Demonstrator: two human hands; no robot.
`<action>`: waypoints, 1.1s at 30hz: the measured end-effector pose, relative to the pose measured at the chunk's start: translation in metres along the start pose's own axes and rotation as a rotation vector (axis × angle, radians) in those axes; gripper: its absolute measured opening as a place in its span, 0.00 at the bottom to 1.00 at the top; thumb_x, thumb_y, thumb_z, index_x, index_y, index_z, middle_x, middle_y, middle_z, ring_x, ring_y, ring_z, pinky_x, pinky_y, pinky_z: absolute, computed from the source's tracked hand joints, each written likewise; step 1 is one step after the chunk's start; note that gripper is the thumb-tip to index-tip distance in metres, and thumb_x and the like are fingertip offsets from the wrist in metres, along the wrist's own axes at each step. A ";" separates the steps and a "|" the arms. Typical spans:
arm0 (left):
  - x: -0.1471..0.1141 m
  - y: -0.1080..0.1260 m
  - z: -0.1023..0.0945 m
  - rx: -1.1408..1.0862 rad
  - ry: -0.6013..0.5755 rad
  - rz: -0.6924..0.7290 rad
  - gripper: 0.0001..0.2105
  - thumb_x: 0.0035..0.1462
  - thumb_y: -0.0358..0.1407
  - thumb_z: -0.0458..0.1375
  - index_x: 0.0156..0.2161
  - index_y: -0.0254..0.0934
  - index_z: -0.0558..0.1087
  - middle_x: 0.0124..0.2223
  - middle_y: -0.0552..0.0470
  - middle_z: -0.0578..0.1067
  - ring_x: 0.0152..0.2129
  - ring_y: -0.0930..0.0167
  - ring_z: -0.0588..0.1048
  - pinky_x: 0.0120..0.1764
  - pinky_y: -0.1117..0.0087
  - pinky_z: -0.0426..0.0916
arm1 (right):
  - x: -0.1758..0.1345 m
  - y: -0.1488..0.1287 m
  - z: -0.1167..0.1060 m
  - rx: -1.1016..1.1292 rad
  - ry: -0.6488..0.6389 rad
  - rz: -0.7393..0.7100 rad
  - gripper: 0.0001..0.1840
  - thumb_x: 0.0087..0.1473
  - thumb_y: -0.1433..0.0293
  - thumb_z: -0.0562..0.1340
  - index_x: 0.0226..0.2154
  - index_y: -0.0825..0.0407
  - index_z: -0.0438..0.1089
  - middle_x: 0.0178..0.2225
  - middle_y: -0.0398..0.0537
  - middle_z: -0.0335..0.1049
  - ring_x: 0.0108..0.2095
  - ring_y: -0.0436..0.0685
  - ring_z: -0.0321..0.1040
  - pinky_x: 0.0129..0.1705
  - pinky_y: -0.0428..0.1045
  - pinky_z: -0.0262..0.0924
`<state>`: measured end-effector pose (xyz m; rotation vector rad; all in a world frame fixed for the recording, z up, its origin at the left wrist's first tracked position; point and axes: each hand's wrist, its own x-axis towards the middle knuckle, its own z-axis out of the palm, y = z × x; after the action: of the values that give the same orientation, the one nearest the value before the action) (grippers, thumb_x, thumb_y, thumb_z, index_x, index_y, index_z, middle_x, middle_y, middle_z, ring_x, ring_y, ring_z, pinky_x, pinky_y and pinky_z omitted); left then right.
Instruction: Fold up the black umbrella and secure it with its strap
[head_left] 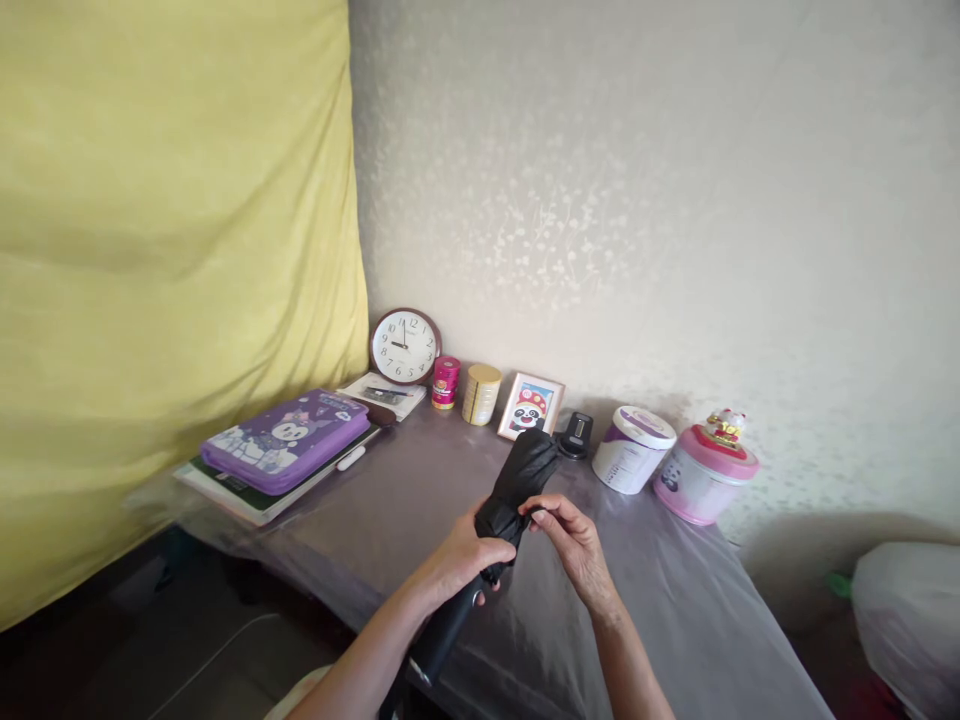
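Observation:
A folded black umbrella slants over the near part of the table, its canopy end pointing away from me and its dark handle toward me. My left hand is wrapped round the lower canopy just above the handle, thumb on top. On the umbrella's right side, my right hand pinches a small black bit of it between thumb and fingers. That bit looks like the closing strap; its full length is hidden by the fingers.
Along the wall stand a round clock, a pink can, a yellow tin, a framed panda picture, a black device, a white tub and a pink tub. A purple case lies left.

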<state>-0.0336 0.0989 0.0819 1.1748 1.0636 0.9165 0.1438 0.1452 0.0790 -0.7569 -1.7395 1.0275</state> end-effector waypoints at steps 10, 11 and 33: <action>-0.007 0.006 0.003 0.059 0.015 -0.014 0.28 0.44 0.36 0.56 0.53 0.44 0.58 0.29 0.54 0.66 0.20 0.69 0.70 0.16 0.75 0.63 | 0.005 -0.002 0.003 -0.127 -0.046 -0.075 0.08 0.55 0.67 0.56 0.34 0.53 0.68 0.31 0.46 0.61 0.29 0.47 0.60 0.34 0.44 0.57; -0.007 0.006 0.003 0.059 0.021 -0.018 0.28 0.44 0.36 0.56 0.53 0.44 0.58 0.28 0.54 0.66 0.20 0.69 0.70 0.15 0.75 0.62 | 0.005 -0.003 0.003 -0.133 -0.044 -0.093 0.07 0.55 0.67 0.57 0.33 0.53 0.68 0.33 0.47 0.61 0.29 0.47 0.60 0.33 0.44 0.58; -0.003 0.001 0.010 0.000 0.000 -0.008 0.28 0.44 0.35 0.55 0.53 0.44 0.57 0.27 0.55 0.66 0.19 0.69 0.70 0.15 0.74 0.62 | 0.003 -0.001 0.006 -0.414 0.353 -0.104 0.12 0.53 0.63 0.58 0.36 0.54 0.68 0.37 0.50 0.64 0.39 0.52 0.63 0.39 0.46 0.59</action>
<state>-0.0245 0.0936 0.0842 1.1703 1.0676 0.9105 0.1369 0.1451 0.0792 -1.0256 -1.6731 0.4295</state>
